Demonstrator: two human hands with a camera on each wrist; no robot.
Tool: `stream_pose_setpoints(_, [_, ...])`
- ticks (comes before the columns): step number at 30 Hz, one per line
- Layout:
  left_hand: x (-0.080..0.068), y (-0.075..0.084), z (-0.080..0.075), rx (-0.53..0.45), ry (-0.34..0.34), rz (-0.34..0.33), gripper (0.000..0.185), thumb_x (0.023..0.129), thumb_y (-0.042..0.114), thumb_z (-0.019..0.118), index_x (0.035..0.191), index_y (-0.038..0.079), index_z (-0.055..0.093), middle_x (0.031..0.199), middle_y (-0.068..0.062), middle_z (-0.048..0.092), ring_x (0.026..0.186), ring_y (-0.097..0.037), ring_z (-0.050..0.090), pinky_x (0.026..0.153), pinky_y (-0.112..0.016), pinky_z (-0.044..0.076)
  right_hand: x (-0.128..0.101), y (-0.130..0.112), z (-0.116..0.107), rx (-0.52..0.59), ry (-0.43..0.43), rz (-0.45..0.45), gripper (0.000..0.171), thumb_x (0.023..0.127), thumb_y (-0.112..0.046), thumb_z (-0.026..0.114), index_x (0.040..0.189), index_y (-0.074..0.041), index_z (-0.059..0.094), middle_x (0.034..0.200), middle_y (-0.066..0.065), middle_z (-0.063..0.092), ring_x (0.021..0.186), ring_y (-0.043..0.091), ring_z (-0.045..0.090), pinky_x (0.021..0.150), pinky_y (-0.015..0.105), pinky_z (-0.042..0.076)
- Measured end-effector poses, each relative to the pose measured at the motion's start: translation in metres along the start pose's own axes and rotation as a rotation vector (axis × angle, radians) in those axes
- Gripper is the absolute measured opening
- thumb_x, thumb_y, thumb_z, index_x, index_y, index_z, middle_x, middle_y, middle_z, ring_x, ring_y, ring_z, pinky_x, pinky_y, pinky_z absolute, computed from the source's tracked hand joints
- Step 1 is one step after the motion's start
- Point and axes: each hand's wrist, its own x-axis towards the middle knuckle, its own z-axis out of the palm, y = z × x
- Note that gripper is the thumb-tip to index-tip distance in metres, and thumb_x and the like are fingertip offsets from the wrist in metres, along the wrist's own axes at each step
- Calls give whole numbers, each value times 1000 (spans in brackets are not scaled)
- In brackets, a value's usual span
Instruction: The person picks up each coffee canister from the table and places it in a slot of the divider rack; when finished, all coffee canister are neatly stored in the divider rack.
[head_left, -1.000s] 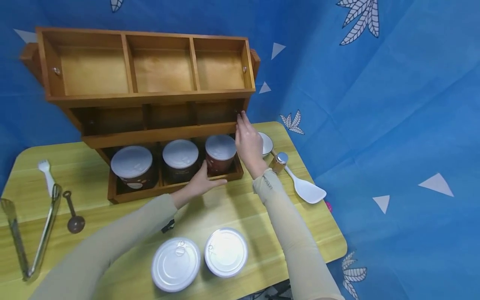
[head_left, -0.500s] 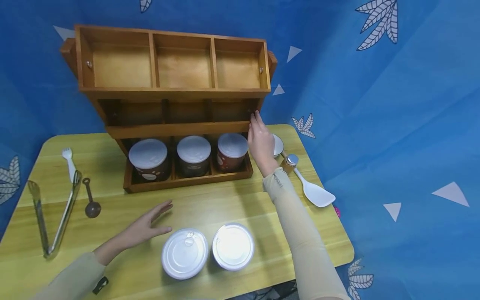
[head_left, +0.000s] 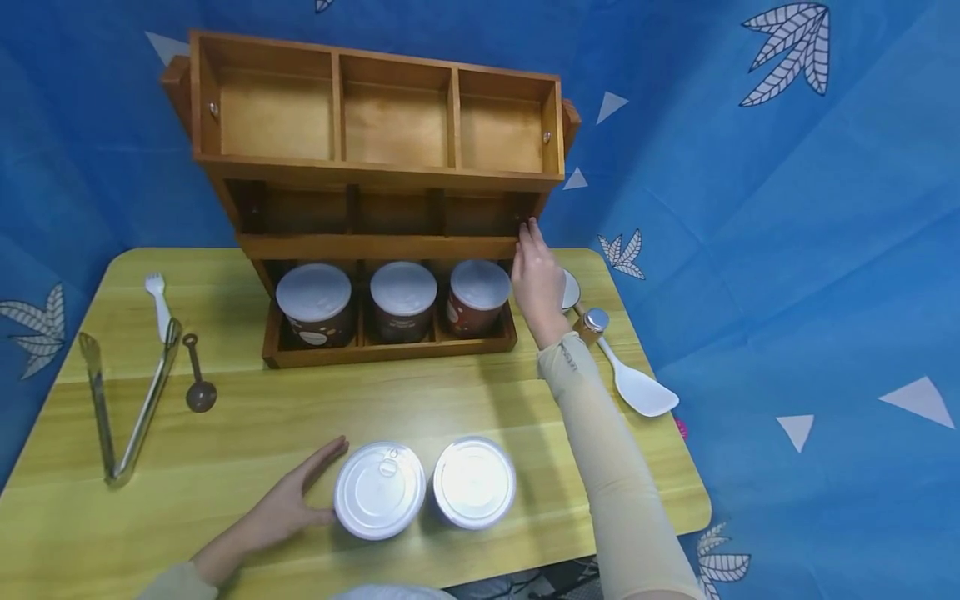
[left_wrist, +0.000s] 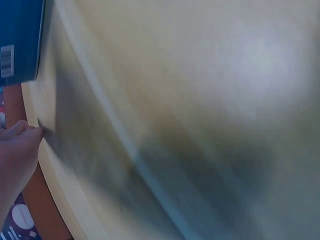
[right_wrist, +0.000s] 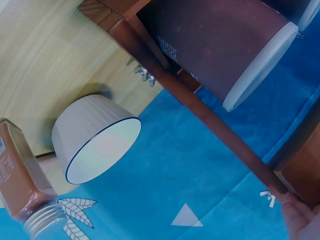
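My left hand is spread beside the left of two round cans with silvery lids, the thumb close to its edge. Whether they touch is unclear. Part of this hand and a blue can show in the left wrist view. The other lidded can stands just to the right. My right hand holds the right side of a tiered wooden rack; its fingertips lie against the side post. Three lidded cans, the middle one included, fill the bottom tier.
To the left lie a white fork, metal tongs and a brown scoop. Right of the rack are a white bowl, a brown-filled jar and a white spatula. Blue patterned cloth hangs behind.
My left hand has left the rack's bottom tier and come down and left to the near left can. My right hand stays at the rack's side. The head view has shifted.
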Motion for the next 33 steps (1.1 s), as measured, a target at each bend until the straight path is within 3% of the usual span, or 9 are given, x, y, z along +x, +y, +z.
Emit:
stream_pose_setpoints(6, [1, 11, 15, 75, 18, 9, 119, 56, 23, 93, 155, 15, 29, 158, -15, 35, 133, 23, 22, 109, -4, 15, 0, -1, -2, 11, -8, -15, 39, 104, -16, 43, 139, -2, 53, 150, 13, 48, 122, 33, 61, 94, 45, 56])
stream_pose_setpoints(10, [5, 13, 26, 48, 24, 130, 121, 52, 19, 96, 154, 19, 31, 153, -8, 44, 136, 15, 31, 112, -8, 20, 1, -1, -2, 11, -15, -20, 39, 105, -15, 42, 140, -1, 53, 150, 14, 48, 128, 31, 58, 102, 44, 52])
stream_pose_setpoints(15, [10, 8, 35, -45, 13, 273, 123, 51, 11, 96, 154, 13, 29, 150, -2, 47, 137, 6, 39, 113, -6, 22, 2, -1, -2, 10, -16, -25, 40, 105, -16, 41, 140, -1, 53, 151, 14, 47, 128, 32, 58, 101, 44, 52])
stream_pose_setpoints(26, [11, 12, 40, 19, 98, 271, 117, 50, 14, 97, 149, 14, 35, 143, 1, 53, 132, 5, 45, 111, -9, 29, 1, -2, -1, -4, -4, -37, 39, 105, -16, 42, 139, -1, 53, 150, 13, 48, 128, 30, 57, 100, 44, 53])
stream_pose_setpoints(30, [12, 22, 29, 11, 184, 269, 117, 49, 11, 96, 149, 10, 35, 139, 13, 53, 127, 10, 46, 108, -6, 29, 1, -2, 0, -2, -13, -27, 40, 105, -17, 42, 140, -1, 53, 151, 13, 48, 132, 29, 55, 104, 43, 51])
stream_pose_setpoints(33, [13, 31, 18, 17, 252, 224, 119, 49, 8, 96, 150, 11, 33, 136, 26, 49, 124, 14, 45, 106, -4, 29, 0, -1, -1, 2, -8, -19, 40, 105, -16, 42, 140, -1, 53, 150, 13, 48, 133, 29, 54, 106, 42, 50])
